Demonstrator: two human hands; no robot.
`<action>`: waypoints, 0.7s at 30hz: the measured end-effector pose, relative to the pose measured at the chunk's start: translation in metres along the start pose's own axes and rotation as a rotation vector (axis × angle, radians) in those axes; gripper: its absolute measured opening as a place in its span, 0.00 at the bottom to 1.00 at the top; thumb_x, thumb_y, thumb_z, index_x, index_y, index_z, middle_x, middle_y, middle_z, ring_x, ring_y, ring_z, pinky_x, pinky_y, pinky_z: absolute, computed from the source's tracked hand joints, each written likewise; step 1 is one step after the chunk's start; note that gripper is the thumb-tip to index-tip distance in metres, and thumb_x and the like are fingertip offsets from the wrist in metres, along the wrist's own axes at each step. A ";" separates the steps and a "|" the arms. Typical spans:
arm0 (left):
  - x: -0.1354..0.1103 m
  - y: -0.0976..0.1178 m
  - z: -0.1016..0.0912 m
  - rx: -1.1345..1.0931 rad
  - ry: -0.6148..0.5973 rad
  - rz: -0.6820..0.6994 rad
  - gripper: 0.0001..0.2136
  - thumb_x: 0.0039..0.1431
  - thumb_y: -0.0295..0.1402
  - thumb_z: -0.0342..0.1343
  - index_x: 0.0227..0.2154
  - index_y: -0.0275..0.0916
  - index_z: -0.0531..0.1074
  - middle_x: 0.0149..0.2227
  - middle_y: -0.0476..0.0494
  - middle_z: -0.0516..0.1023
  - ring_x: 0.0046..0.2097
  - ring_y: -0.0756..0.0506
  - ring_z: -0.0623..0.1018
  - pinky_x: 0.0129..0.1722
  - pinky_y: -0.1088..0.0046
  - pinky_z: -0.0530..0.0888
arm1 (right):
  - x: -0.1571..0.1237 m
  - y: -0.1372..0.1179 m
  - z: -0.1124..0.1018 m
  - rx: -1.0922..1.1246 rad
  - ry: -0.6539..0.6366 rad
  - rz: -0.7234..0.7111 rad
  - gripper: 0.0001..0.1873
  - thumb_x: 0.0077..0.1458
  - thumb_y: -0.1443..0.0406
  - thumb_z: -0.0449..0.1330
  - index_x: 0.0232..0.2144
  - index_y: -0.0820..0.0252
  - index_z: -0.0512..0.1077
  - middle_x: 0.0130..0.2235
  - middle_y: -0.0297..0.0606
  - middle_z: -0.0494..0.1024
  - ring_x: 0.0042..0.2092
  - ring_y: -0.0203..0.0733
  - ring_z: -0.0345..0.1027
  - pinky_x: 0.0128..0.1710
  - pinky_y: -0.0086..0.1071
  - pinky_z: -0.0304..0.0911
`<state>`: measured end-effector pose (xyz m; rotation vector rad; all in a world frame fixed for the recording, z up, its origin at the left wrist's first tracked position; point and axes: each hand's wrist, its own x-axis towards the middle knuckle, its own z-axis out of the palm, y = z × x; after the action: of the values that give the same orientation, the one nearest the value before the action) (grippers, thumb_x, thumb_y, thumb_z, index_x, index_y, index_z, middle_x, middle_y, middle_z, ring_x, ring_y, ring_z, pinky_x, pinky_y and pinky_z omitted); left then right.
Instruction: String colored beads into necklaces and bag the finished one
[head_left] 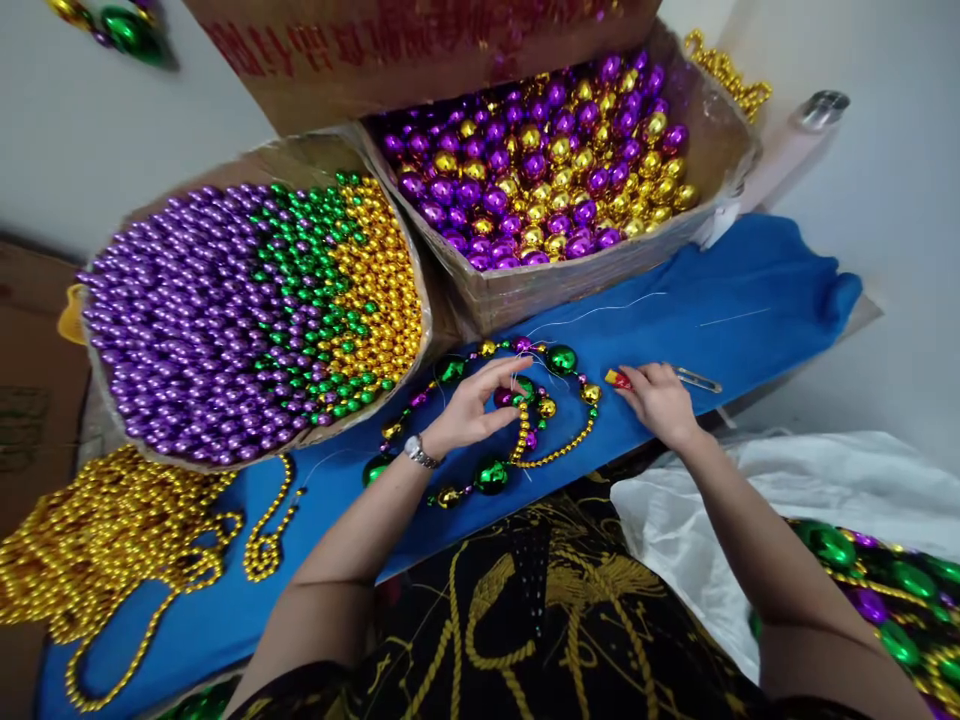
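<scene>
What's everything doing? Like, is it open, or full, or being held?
Left hand: partly open, over the beaded strand
Right hand: closed on a red-and-yellow item
Beaded strand: curled on blue cloth
Left box: open, full of small beads
Right box: open, holding larger beads
Gold strands: heaped
Watch: strapped on left wrist
White sheeting: wrinkled

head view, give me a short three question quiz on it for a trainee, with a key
1. True or false: the left hand has a watch at its wrist.
2. The right hand pinches a small item coloured: A) green and purple, B) red and yellow, C) blue and white.
3. Which bead colour shows in the box on the picture's left but not in the box on its right?

Key: 1 true; 2 B; 3 green.
</scene>
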<state>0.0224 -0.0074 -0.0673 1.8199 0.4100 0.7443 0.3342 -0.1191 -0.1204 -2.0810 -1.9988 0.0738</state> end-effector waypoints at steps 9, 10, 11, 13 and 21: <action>0.002 0.002 0.002 -0.089 -0.046 -0.017 0.29 0.57 0.36 0.63 0.62 0.50 0.63 0.61 0.37 0.65 0.44 0.47 0.77 0.48 0.64 0.77 | 0.021 -0.093 -0.042 0.623 -0.268 -0.202 0.15 0.64 0.54 0.49 0.40 0.56 0.69 0.32 0.35 0.76 0.31 0.37 0.69 0.33 0.31 0.61; 0.002 0.003 0.002 -0.077 -0.049 -0.020 0.29 0.57 0.36 0.62 0.62 0.49 0.64 0.61 0.37 0.65 0.44 0.47 0.77 0.49 0.64 0.77 | 0.024 -0.101 -0.041 0.613 -0.264 -0.197 0.16 0.65 0.53 0.48 0.36 0.57 0.69 0.31 0.34 0.76 0.31 0.37 0.69 0.33 0.31 0.60; 0.002 0.004 0.002 -0.064 -0.051 -0.021 0.29 0.57 0.37 0.62 0.62 0.49 0.64 0.61 0.36 0.66 0.44 0.47 0.77 0.49 0.63 0.77 | 0.027 -0.106 -0.040 0.589 -0.252 -0.181 0.18 0.65 0.53 0.47 0.33 0.57 0.68 0.30 0.34 0.75 0.31 0.37 0.68 0.34 0.31 0.58; 0.002 0.004 0.002 -0.040 -0.054 -0.019 0.29 0.58 0.37 0.62 0.62 0.48 0.64 0.61 0.36 0.66 0.44 0.47 0.78 0.50 0.63 0.77 | 0.032 -0.112 -0.037 0.526 -0.238 -0.151 0.21 0.66 0.53 0.44 0.27 0.57 0.65 0.28 0.34 0.74 0.31 0.37 0.67 0.33 0.31 0.55; 0.001 0.002 0.002 -0.013 -0.050 -0.010 0.29 0.57 0.37 0.62 0.61 0.48 0.64 0.59 0.37 0.68 0.43 0.48 0.77 0.50 0.62 0.76 | 0.035 -0.117 -0.038 0.319 -0.174 -0.196 0.23 0.67 0.55 0.41 0.27 0.57 0.67 0.29 0.37 0.75 0.33 0.38 0.68 0.32 0.31 0.52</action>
<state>0.0244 -0.0091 -0.0660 1.8192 0.3800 0.6918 0.2297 -0.0872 -0.0530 -1.7248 -2.1152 0.5165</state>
